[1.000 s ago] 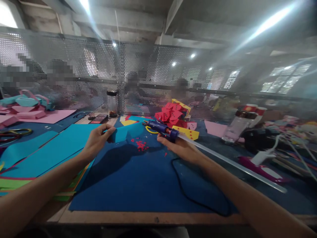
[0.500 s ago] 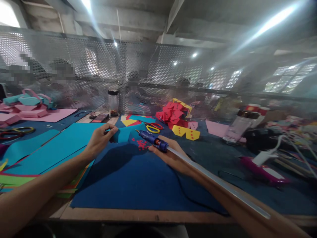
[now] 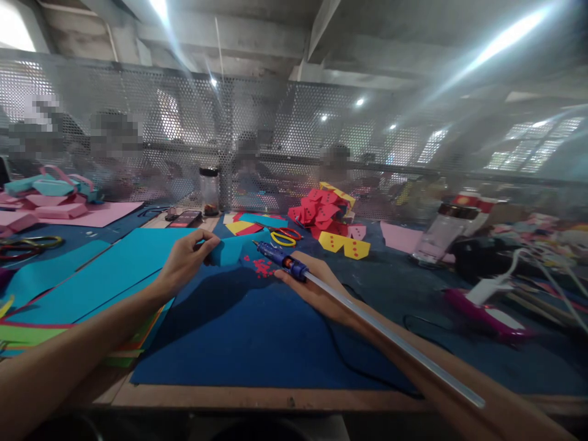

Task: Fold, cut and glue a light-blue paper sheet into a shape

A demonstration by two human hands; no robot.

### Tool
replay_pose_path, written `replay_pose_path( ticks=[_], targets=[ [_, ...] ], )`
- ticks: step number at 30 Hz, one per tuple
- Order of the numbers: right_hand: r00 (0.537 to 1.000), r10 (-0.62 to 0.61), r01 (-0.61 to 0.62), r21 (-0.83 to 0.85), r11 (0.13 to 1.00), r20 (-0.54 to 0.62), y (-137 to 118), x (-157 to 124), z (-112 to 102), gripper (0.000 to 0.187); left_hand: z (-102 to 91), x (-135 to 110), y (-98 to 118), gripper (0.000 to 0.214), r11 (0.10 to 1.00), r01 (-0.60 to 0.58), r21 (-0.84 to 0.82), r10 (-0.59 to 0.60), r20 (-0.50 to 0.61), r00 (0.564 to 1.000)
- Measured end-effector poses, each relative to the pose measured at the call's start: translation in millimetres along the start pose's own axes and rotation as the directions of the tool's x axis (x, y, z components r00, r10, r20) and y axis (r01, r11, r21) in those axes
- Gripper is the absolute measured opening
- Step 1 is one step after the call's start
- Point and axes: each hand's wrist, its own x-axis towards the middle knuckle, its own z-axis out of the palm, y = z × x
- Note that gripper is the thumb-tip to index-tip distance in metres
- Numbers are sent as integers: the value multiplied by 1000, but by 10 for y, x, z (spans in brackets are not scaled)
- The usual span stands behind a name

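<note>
Pinched between the thumb and fingers of my left hand [image 3: 190, 254] is a folded blue paper piece [image 3: 229, 250], raised a little above the mat. My right hand [image 3: 316, 285] is wrapped round a dark blue glue gun [image 3: 282, 260], its tip pointing left at the paper's right end; whether they touch I cannot tell. A long clear glue stick [image 3: 395, 340] juts from the back of the gun along my right forearm. Small red paper bits [image 3: 263, 267] lie scattered below the tip. Scissors [image 3: 285, 236] with yellow and red handles rest just behind.
Blue sheets [image 3: 124, 263] are stacked at left, near pink paper shapes [image 3: 59, 211]. Red folded pieces [image 3: 321, 211] are heaped behind a yellow dotted piece [image 3: 344, 245]. A glass jar [image 3: 210, 190], a clear bottle [image 3: 441, 236] and a purple power strip [image 3: 487, 315] stand around. A perforated screen [image 3: 266, 122] closes the back.
Both hands keep nearly the same place. The glue gun has shifted very slightly, and the rear end of its glue stick has swung a little to the left.
</note>
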Motion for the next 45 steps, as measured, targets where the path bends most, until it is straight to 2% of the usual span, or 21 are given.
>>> replay_pose_path(
  ticks=[10,36,45],
  targets=[
    [1000,-23,23,-13,1000,-10,46,1,24,27,3,2,-59,24,1000,0,-19,0,13,1000],
    [1000,-21,20,-59,998,-13,22,1,13,30,8,-2,-2,22,999,-1,-36,1,10,1000],
    [1000,-13,13,-19,1000,0,12,0,7,31,5,0,-18,23,1000,7,-26,-7,7,1000]
  ],
)
